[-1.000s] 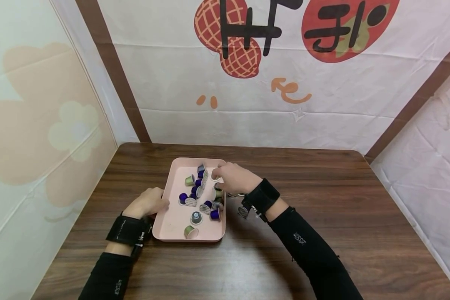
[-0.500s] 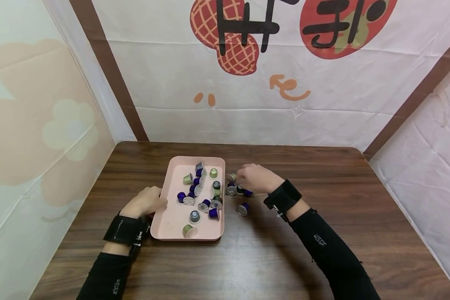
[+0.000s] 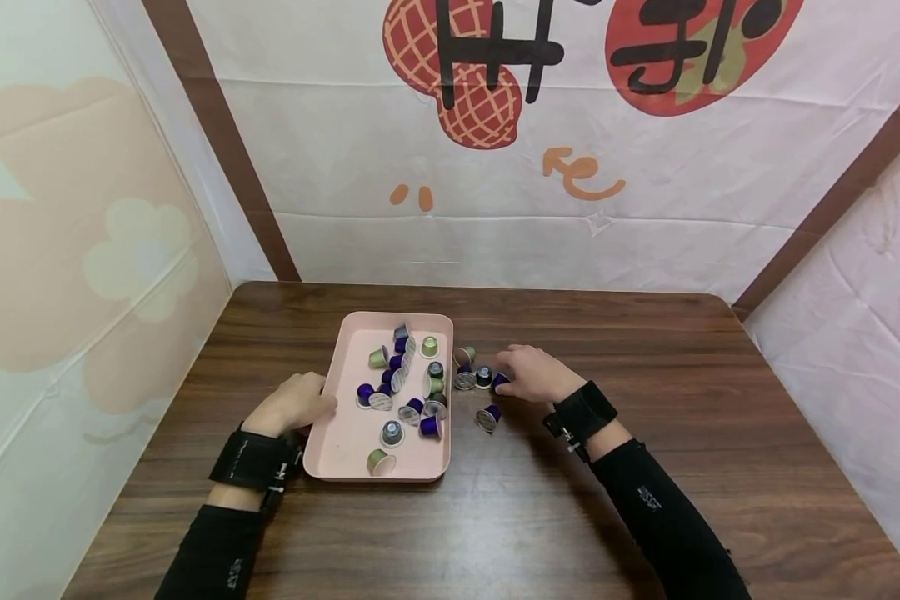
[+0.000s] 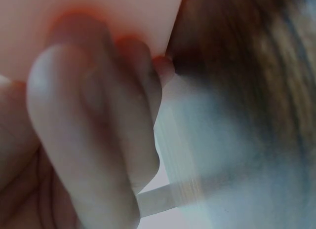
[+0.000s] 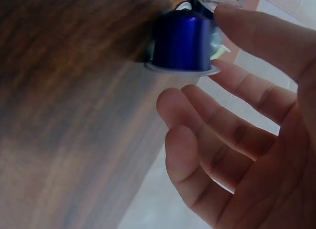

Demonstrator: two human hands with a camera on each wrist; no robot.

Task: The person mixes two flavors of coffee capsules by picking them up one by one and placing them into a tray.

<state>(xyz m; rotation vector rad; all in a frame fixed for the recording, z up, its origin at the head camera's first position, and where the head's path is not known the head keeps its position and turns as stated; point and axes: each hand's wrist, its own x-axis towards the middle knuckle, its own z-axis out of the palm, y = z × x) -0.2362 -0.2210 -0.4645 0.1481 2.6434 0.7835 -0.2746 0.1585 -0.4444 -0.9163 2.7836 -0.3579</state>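
My left hand [image 3: 292,404] grips the left edge of a pink tray [image 3: 330,462]; in the left wrist view its curled fingers [image 4: 84,105] lie against the tray's pink side. Several coffee capsules lie in the tray, among them a green one [image 3: 381,462] and a grey-blue one [image 3: 392,433]. To the right of the tray, my right hand [image 3: 536,372] reaches to a dark blue coffee capsule [image 5: 182,41]. Thumb and index fingertip are right at that capsule, spread apart, while the other fingers are loosely bent below it.
Beside the tray's right edge on the wooden table [image 3: 607,517] lie a green capsule [image 3: 465,355], a blue capsule [image 3: 464,377] and a dark capsule [image 3: 483,377]. Nearer the front is another blue capsule [image 3: 488,417]. A white printed cloth [image 3: 330,242] hangs behind the table.
My right hand has left a green capsule upright in the tray's upper right and moved right to the capsules on the table. My left hand stays on the tray edge.
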